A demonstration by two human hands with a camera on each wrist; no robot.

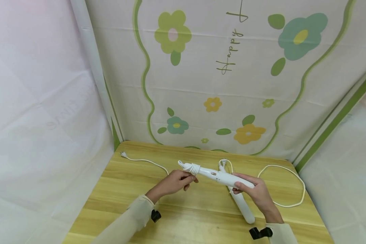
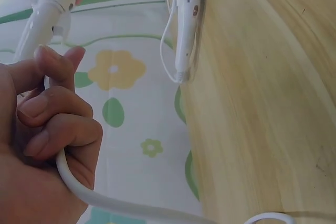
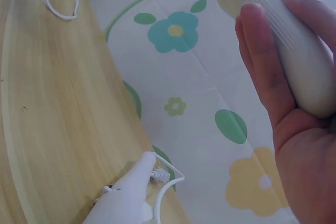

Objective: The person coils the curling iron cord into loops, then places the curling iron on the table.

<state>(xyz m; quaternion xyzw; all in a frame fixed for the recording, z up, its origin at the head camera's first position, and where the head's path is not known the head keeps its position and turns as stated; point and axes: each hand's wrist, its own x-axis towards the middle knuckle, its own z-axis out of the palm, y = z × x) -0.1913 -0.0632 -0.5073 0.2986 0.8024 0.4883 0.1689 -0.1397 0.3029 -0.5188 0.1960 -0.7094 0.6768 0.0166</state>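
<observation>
My right hand (image 1: 256, 190) grips a white hair straightener (image 1: 230, 178) by its thick rounded end, thumb on top. It is raised over the table, its narrow end pointing left. White cord (image 1: 194, 168) is wound in several turns round that narrow end. Beside the turns, my left hand (image 1: 177, 182) has its fingers curled round the loose cord (image 2: 79, 188). From there the cord runs left along the table to a plug (image 1: 123, 155). Beneath the right hand, a second white hair straightener (image 1: 243, 206) lies slanted on the table.
The wooden table (image 1: 195, 220) reaches back to a hanging flowered cloth (image 1: 195, 78), with pale cloth at both sides. A second plug (image 1: 223, 163) and a bent cord lie by the far end of the lower straightener. A wide cord loop (image 1: 304, 189) spreads at the right.
</observation>
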